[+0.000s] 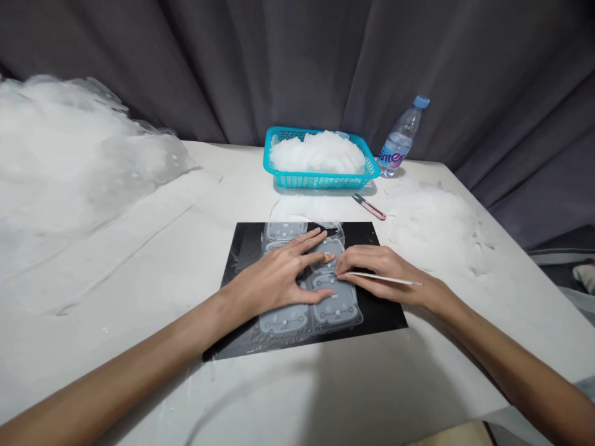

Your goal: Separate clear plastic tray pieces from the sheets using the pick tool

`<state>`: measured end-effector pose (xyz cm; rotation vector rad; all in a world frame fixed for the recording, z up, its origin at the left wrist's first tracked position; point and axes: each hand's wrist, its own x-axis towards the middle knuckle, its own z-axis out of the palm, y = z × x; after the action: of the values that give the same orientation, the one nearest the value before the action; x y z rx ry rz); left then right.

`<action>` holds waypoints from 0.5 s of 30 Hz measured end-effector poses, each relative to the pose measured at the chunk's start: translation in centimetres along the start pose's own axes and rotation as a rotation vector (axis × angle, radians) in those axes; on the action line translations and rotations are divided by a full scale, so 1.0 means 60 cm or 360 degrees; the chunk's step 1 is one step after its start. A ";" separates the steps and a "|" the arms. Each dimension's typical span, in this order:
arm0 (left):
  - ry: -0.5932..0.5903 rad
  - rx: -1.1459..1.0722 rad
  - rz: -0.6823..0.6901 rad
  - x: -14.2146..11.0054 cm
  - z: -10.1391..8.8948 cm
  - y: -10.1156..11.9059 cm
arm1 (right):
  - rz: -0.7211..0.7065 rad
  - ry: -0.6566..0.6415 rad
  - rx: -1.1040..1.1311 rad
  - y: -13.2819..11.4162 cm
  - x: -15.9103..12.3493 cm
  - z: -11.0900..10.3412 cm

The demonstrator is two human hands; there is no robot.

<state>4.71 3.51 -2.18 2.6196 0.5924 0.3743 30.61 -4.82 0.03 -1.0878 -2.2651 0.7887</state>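
Left hand (275,279), fingers (311,240) spread on translucent sheet (337,308); right hand (381,266), fingers pinching slim white stick (388,279)

The left grip (283,269) covers the middle of the clear sheet of grey panels (334,308), so several panels show only in part. The right grip (379,266) hides the left end of the slim white tool (395,280). Marks on the panels are too small to read. The view's edges crop the white heap (56,155) and 2 forearms (139,356); the bottle's label (391,157) wraps out of sight.
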 end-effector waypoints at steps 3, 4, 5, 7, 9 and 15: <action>0.0011 -0.0018 -0.0002 -0.001 0.003 -0.003 | 0.0053 0.0047 0.0039 0.000 -0.015 -0.012; 0.0013 -0.0013 0.0002 -0.001 0.003 -0.003 | 0.0085 0.0093 0.0090 -0.001 -0.019 -0.016; 0.0011 -0.0004 0.0002 -0.001 0.003 -0.003 | 0.0116 0.0148 0.0145 -0.003 -0.023 -0.018; 0.0004 0.0009 0.0000 -0.001 0.003 -0.003 | 0.0166 0.0235 0.0214 -0.006 -0.026 -0.020; 0.0002 0.0003 -0.0003 -0.002 0.002 -0.003 | 0.0169 0.0249 0.0216 -0.006 -0.024 -0.016; 0.0017 0.0005 0.0012 -0.004 0.007 -0.010 | 0.0124 0.0150 0.0183 -0.001 -0.015 0.000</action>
<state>4.46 3.74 -2.84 2.6249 0.5875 0.3901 31.09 -5.60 -0.12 -1.1405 -2.0837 0.8690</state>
